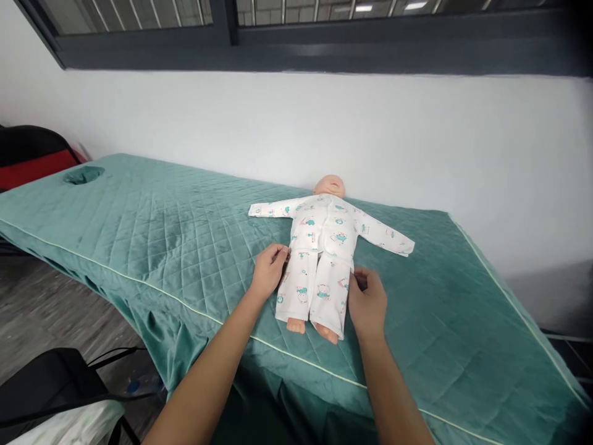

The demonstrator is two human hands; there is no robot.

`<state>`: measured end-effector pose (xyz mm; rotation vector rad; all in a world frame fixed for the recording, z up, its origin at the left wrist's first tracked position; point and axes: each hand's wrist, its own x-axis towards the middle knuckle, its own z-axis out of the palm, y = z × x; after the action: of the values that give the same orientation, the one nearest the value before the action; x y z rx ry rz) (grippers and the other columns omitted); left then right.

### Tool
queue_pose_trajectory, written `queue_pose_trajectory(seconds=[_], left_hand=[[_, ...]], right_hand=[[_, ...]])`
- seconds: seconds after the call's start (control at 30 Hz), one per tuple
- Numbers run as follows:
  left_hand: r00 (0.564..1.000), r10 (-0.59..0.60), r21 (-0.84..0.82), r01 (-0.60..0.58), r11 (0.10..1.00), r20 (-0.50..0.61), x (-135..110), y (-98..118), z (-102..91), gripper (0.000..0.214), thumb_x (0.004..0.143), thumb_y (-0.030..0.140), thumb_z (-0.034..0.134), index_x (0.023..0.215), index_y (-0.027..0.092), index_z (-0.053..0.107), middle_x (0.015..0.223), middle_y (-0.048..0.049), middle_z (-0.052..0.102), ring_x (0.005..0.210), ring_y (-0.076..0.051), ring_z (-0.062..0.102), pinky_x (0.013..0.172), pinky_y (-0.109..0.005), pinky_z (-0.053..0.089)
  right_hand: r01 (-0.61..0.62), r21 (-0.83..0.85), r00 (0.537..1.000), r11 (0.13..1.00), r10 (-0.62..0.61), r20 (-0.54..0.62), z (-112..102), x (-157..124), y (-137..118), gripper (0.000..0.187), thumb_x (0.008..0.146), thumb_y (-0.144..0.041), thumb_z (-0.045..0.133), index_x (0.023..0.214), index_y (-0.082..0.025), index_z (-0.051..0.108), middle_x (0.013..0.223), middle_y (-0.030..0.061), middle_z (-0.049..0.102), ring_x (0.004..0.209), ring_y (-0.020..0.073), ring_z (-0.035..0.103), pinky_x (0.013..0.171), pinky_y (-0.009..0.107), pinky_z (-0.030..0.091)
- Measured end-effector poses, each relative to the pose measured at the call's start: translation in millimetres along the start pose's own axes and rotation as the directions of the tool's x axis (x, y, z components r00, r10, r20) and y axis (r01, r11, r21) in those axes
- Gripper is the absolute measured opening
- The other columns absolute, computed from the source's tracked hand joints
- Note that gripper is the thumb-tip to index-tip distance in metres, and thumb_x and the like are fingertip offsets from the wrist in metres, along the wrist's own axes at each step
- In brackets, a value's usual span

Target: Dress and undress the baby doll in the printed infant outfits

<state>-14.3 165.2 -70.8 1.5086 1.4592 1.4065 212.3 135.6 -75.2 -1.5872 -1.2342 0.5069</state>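
A baby doll (330, 186) lies on its back on a teal quilted table (176, 247), head toward the wall, arms spread. It wears a white printed top (324, 228) and matching trousers (315, 290); its bare feet (312, 329) stick out at the near end. My left hand (267, 270) pinches the trousers' waist at the doll's left-hand side, fingers closed on the cloth. My right hand (367, 301) grips the waist on the other side, fingers curled on the fabric.
The table has a face hole (83, 175) at its far left end and pale piping along the edge. A white wall (417, 142) stands right behind it. A red and black seat (32, 157) is at the left; a dark chair (50, 383) is near my left.
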Motion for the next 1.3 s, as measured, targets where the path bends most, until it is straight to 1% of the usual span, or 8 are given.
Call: queue_pose_trajectory(seconds=[0.57,0.73,0.83,0.93,1.0,1.07,1.17,1.3], left_hand=[[0.998,-0.049,-0.019,0.050,0.999,0.032,-2,-2,1.2,0.040,0.095,0.049,0.049,0.071,0.019,0.057,0.065,0.0027,0.054,0.065,-0.013,0.048,0.064,-0.027,0.036],[0.992,-0.121,-0.147,0.113,0.983,-0.041,-3,2,-1.6,0.038,0.094,0.049,0.051,0.074,0.018,0.061,0.063,0.0023,0.055,0.061,-0.012,0.050,0.064,-0.026,0.041],[0.972,-0.149,-0.142,0.124,0.982,-0.180,-18,0,-21.8,0.040,0.096,0.050,0.049,0.076,0.018,0.061,0.063,0.0013,0.055,0.062,-0.014,0.053,0.065,-0.027,0.044],[0.936,-0.038,0.049,0.058,0.997,-0.349,-50,-20,-71.0,0.036,0.098,0.048,0.046,0.085,0.019,0.063,0.082,-0.0039,0.065,0.081,-0.017,0.062,0.079,-0.030,0.050],[0.864,0.128,0.301,0.029,0.953,-0.487,-78,-42,-122.9,0.030,0.097,0.044,0.049,0.103,0.019,0.064,0.112,-0.0098,0.066,0.110,-0.022,0.062,0.101,-0.037,0.048],[0.820,0.160,0.510,0.177,0.842,-0.549,-114,-68,-186.5,0.032,0.095,0.042,0.048,0.113,0.018,0.060,0.126,-0.0143,0.061,0.125,-0.026,0.056,0.113,-0.042,0.041],[0.855,-0.142,0.684,0.489,0.541,-0.499,-182,-101,-284.9,0.041,0.090,0.038,0.049,0.123,0.017,0.058,0.132,-0.0176,0.060,0.131,-0.032,0.053,0.112,-0.048,0.041],[0.770,-0.488,0.808,0.556,0.196,-0.411,-283,-134,-377.3,0.057,0.069,0.039,0.069,0.123,0.026,0.062,0.143,-0.0138,0.059,0.134,-0.041,0.051,0.102,-0.058,0.044]], right_hand=[[-0.062,0.011,0.998,0.998,0.062,-0.003,-1,-1,-6,0.025,0.082,-0.044,0.064,0.091,-0.020,0.062,0.086,0.0042,0.067,0.080,0.0209,0.061,0.076,0.036,0.047],[-0.003,0.222,0.976,0.975,0.052,-0.213,-2,-2,-3,0.032,0.081,-0.042,0.067,0.102,-0.019,0.060,0.097,0.0033,0.062,0.089,0.0192,0.061,0.086,0.036,0.050],[-0.025,0.347,0.956,0.938,0.124,-0.267,-3,0,0,0.032,0.080,-0.044,0.067,0.099,-0.020,0.059,0.093,0.0011,0.060,0.086,0.0186,0.062,0.087,0.039,0.051],[-0.048,0.403,0.953,0.914,0.162,-0.255,-2,4,-1,0.031,0.075,-0.042,0.071,0.095,-0.021,0.060,0.087,-0.0001,0.059,0.079,0.0191,0.062,0.089,0.045,0.052],[-0.033,0.450,0.951,0.893,0.166,-0.262,-1,7,-5,0.031,0.070,-0.039,0.075,0.092,-0.023,0.060,0.085,0.0008,0.059,0.075,0.0196,0.062,0.092,0.050,0.052],[-0.023,0.489,0.948,0.872,0.174,-0.265,1,9,-9,0.028,0.067,-0.036,0.077,0.087,-0.024,0.062,0.082,0.0028,0.059,0.071,0.0205,0.062,0.091,0.052,0.051],[-0.008,0.512,0.945,0.859,0.174,-0.277,3,9,-13,0.025,0.065,-0.036,0.080,0.080,-0.025,0.063,0.078,0.0057,0.059,0.071,0.0245,0.064,0.089,0.056,0.051],[0.007,0.540,0.932,0.842,0.190,-0.309,5,8,-14,0.029,0.059,-0.039,0.081,0.078,-0.027,0.063,0.079,0.0076,0.061,0.080,0.0320,0.070,0.090,0.063,0.049]])
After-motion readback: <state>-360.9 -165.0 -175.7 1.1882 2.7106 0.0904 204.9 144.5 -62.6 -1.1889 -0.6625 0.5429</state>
